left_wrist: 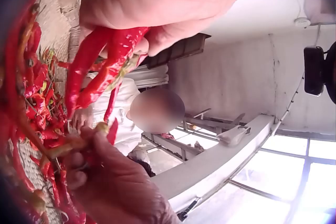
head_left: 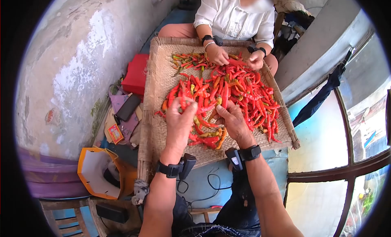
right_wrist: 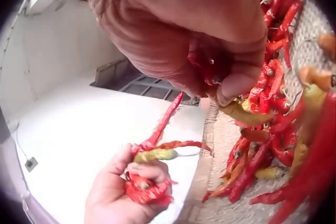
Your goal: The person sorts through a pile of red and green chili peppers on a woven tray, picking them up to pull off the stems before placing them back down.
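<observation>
My left hand (head_left: pixel 179 123) is raised over the near left part of a woven tray (head_left: pixel 159 127), its fingers curled round several red chilies (left_wrist: pixel 113 58). To its right, my right hand (head_left: pixel 236 123) pinches a chili between thumb and fingers; in the right wrist view a red chili (right_wrist: pixel 207 69) shows inside that hand (right_wrist: pixel 178 29), with a yellowish one (right_wrist: pixel 244 113) at its fingertips. The left hand (right_wrist: pixel 123 190) there holds red chilies and a yellow-green one (right_wrist: pixel 157 154). A wide pile of red chilies (head_left: pixel 248 94) lies beneath and beyond both hands.
Across the tray, a person in a white shirt (head_left: pixel 234 17) has both hands at the chilies. Left of the tray are a red box (head_left: pixel 135 74), a dark case (head_left: pixel 128 107) and a yellow-edged container (head_left: pixel 97 171). Windows (head_left: pixel 317 135) stand on the right; a black cable (head_left: pixel 214 186) lies below.
</observation>
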A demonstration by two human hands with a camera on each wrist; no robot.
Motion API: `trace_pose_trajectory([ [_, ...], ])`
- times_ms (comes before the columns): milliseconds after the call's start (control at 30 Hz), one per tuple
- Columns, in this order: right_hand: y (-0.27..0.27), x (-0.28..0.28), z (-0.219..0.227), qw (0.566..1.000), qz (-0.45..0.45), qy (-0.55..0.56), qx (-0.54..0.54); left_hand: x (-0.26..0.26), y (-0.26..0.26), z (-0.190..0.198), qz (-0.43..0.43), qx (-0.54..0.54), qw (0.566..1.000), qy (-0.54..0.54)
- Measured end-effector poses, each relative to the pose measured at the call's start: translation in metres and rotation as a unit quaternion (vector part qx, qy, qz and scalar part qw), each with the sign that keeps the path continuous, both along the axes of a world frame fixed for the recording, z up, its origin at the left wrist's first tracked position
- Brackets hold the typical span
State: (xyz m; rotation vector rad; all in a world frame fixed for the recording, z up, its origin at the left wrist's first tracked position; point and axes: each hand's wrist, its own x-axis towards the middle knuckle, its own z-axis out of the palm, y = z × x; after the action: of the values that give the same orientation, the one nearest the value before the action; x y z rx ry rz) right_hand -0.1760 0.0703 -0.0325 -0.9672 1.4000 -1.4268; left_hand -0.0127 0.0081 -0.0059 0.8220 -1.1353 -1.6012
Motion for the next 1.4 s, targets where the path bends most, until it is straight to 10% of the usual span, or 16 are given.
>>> trace_pose_trajectory([
  [67, 0.002, -0.002, 0.000, 0.997, 0.012, -0.058, -0.047, -0.006, 0.003, -0.009, -0.019, -0.159, 0.978, -0.136],
  [433, 0.007, 0.019, 0.016, 0.984, 0.126, 0.119, -0.046, -0.002, 0.003, -0.007, -0.126, -0.225, 0.902, -0.347],
  [600, 0.006, -0.013, 0.002, 0.996, -0.030, -0.077, -0.046, -0.004, -0.001, -0.015, -0.009, -0.230, 0.935, -0.270],
  [733, 0.005, -0.055, -0.003, 0.920, -0.222, -0.300, -0.114, -0.002, -0.001, -0.009, 0.009, -0.164, 0.973, -0.164],
  [833, 0.008, -0.054, -0.018, 0.939, -0.259, -0.226, -0.013, -0.005, 0.001, -0.005, 0.036, -0.124, 0.985, -0.112],
  [900, 0.009, -0.034, -0.032, 0.994, -0.072, 0.065, 0.044, -0.005, -0.002, -0.007, 0.037, -0.136, 0.983, -0.117],
  [1000, 0.004, -0.004, -0.040, 0.763, 0.005, 0.646, 0.008, -0.004, -0.001, -0.002, 0.059, -0.105, 0.989, -0.089],
  [1300, -0.001, -0.005, -0.021, 0.783, 0.034, 0.618, 0.059, 0.001, -0.002, 0.004, 0.078, -0.094, 0.990, -0.072],
  [1400, 0.009, -0.017, -0.007, 0.867, 0.066, 0.484, 0.099, 0.000, -0.003, 0.001, 0.077, -0.098, 0.991, -0.045],
])
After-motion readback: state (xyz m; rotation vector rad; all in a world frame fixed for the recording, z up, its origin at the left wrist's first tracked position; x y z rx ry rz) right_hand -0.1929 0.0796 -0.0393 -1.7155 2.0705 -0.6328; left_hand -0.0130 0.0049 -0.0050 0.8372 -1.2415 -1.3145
